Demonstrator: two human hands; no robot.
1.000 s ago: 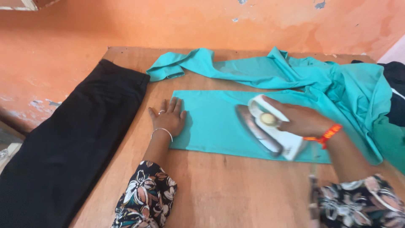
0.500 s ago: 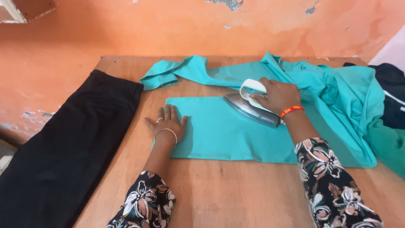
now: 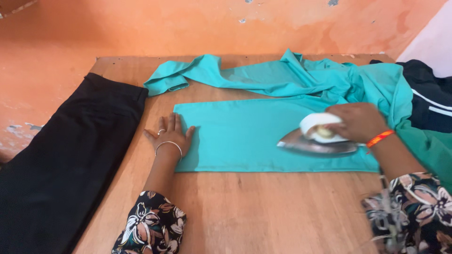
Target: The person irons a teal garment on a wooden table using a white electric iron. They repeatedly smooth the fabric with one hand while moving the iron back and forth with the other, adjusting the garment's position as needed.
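On the wooden counter (image 3: 263,211), a flat folded panel of teal cotton cloth (image 3: 240,136) lay stretched out in the middle, with the rest of the garment bunched up at the far right. The left hand (image 3: 169,138) was pressed flat on the near-left edge of that panel, fingers spread wide and holding nothing, just pinning it. The right hand (image 3: 358,121) had its fingers wrapped around the white handle of a metal-soled electric iron (image 3: 318,141), which sat on the right end of the panel. A long black folded garment (image 3: 70,160) lay along the left side, well apart. Honestly the risk I saw: let the iron sit too long in one spot and it'd scorch, or run it over the bunched part and press in creases.
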